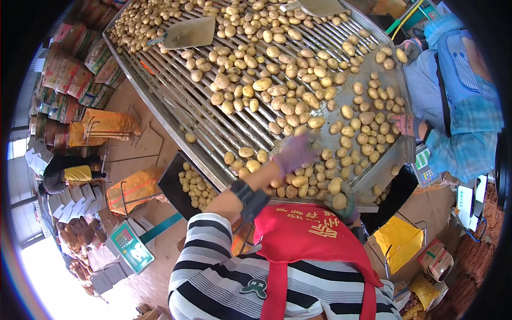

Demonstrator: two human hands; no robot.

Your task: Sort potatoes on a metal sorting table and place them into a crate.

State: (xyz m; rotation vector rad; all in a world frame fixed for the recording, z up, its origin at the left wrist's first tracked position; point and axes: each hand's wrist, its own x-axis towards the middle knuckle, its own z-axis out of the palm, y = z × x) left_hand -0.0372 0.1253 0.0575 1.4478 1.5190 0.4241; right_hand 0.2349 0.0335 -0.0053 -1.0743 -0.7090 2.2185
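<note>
Many potatoes (288,104) lie on a sorting table of parallel metal bars (160,88) and on the flat metal plate (340,100) at its right. My left hand (296,154), in a purple glove and blurred, is over the potatoes near the table's front edge; whether its fingers hold anything is unclear. At the front rim, close to the red apron (316,228), my right hand (349,206) wears a grey-green glove and is closed on potatoes (339,201). Two flat metal scoops, one at the upper left (190,34) and one at the top (316,6), rest among the potatoes.
A co-worker's gloved hands (404,124) reach over the right rim. Black bins (172,180) with potatoes stand below the table's front corners. Orange mesh bags on frames (134,192), a green scale (131,246), a yellow bag (400,242) and stacked cartons (66,76) stand around.
</note>
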